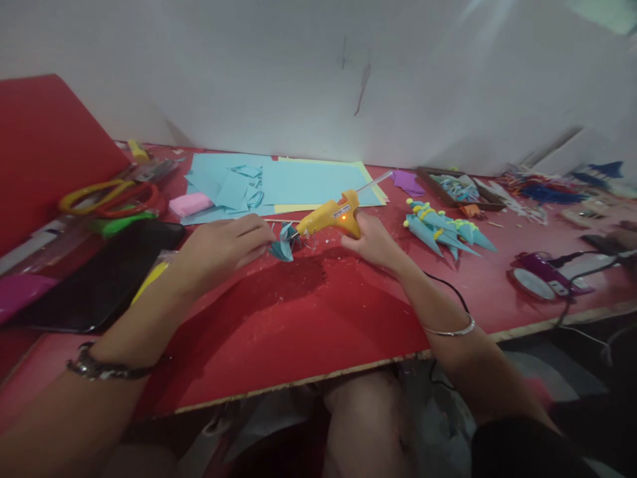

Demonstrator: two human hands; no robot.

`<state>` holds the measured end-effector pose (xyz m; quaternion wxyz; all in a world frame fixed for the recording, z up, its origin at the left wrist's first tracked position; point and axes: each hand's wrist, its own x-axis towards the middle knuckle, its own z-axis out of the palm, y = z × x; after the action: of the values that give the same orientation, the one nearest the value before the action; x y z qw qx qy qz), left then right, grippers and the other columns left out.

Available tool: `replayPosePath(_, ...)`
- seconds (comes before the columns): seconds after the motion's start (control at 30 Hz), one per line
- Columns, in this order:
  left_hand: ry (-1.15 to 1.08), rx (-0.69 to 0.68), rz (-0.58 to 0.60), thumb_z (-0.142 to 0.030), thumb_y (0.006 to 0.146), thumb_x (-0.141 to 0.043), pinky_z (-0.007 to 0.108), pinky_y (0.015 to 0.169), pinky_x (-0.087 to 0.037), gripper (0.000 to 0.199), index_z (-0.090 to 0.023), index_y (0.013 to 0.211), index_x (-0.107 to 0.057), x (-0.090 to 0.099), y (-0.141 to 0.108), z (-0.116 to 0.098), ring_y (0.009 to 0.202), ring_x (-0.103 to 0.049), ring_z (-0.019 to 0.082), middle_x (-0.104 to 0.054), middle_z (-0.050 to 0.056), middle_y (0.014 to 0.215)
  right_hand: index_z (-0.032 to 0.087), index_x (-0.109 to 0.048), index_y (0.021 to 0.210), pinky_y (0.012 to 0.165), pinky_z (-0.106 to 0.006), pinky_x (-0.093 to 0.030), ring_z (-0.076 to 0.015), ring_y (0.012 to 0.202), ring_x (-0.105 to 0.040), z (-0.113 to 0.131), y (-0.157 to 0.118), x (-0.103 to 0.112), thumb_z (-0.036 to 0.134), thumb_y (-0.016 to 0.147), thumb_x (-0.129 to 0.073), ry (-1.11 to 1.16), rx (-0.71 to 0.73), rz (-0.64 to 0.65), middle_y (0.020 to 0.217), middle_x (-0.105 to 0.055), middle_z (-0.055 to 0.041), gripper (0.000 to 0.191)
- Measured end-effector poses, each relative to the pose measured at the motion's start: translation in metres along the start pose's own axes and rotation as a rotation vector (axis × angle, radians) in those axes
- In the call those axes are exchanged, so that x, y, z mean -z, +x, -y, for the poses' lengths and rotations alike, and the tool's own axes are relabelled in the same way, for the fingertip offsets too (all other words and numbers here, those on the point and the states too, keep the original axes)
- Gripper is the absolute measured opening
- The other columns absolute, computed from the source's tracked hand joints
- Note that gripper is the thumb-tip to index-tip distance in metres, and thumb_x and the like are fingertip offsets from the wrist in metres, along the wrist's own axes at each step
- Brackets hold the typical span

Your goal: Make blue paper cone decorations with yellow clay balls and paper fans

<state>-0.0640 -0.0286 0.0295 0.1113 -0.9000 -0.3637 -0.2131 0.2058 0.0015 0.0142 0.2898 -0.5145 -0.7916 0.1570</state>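
Observation:
My right hand (371,240) is closed round the handle of a yellow hot glue gun (326,218), whose orange light is on and whose clear glue stick juts out at the back. The gun's metal tip points left and meets a small folded blue paper piece (283,244). That paper is pinched in the fingers of my left hand (226,249), just above the red tabletop (298,318). My left fingertips partly hide where they grip it.
Behind my hands lie blue paper sheets (318,182) and cut blue pieces (231,191). Scissors (109,199), a pink block (190,204) and a black phone-like slab (104,279) are at left. Blue paper cones (438,229), a brown tray (462,192) and a purple device (550,275) stand right.

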Motion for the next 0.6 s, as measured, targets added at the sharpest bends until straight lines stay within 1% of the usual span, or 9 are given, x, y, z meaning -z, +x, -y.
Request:
replayPosePath(0.07,0.069,-0.046,0.020,-0.024,0.091,-0.038,0.023,0.061,-0.041,0.023,-0.018,0.091,-0.059,0.001,0.000,0.000,0.076,-0.057,0.013,-0.064,0.003,0.092,0.016,-0.046,0.082,0.055,-0.026,-0.027,-0.0112,0.058,-0.038,0.000,0.000,0.000,0.025,0.066,-0.049,0.003,0.004,-0.004,0.068,-0.044,0.0011,0.018)
replayPosePath(0.13,0.091,-0.067,0.024,-0.024,0.091,-0.037,0.023,0.061,-0.041,0.023,-0.018,0.092,-0.059,0.002,0.000,0.000,0.077,-0.058,0.013,-0.064,0.004,0.093,0.016,-0.047,0.083,0.056,-0.026,-0.028,-0.0114,0.058,-0.038,0.000,0.000,0.000,0.026,0.066,-0.049,0.008,0.009,-0.009,0.068,-0.045,0.0009,0.019)
replayPosePath(0.33,0.093,-0.101,-0.032,-0.024,0.091,-0.038,0.023,0.058,-0.041,0.023,-0.019,0.094,-0.060,0.000,0.000,0.001,0.074,-0.059,0.014,-0.065,0.003,0.092,0.015,-0.049,0.085,0.054,-0.026,-0.028,-0.0118,0.057,-0.040,-0.004,0.001,-0.002,0.030,0.066,-0.055,-0.035,-0.041,-0.047,0.068,-0.048,-0.0005,0.025)
replayPosePath(0.5,0.070,-0.073,-0.066,-0.029,0.091,-0.034,0.025,0.056,-0.041,0.029,-0.021,0.088,-0.061,-0.003,0.000,0.004,0.070,-0.060,0.014,-0.066,0.003,0.086,0.014,-0.053,0.095,0.056,-0.028,-0.034,-0.0159,0.064,-0.048,-0.019,0.004,0.002,0.042,0.068,-0.058,-0.051,-0.080,-0.132,0.074,-0.055,-0.0047,0.039)
replayPosePath(0.6,0.074,-0.039,-0.055,-0.031,0.090,-0.033,0.025,0.056,-0.041,0.030,-0.023,0.088,-0.062,-0.004,-0.001,0.005,0.069,-0.060,0.015,-0.066,0.003,0.086,0.014,-0.056,0.093,0.059,-0.030,-0.036,-0.0183,0.067,-0.052,-0.030,0.005,0.010,0.043,0.068,-0.057,-0.065,-0.108,-0.142,0.076,-0.057,-0.0059,0.039)
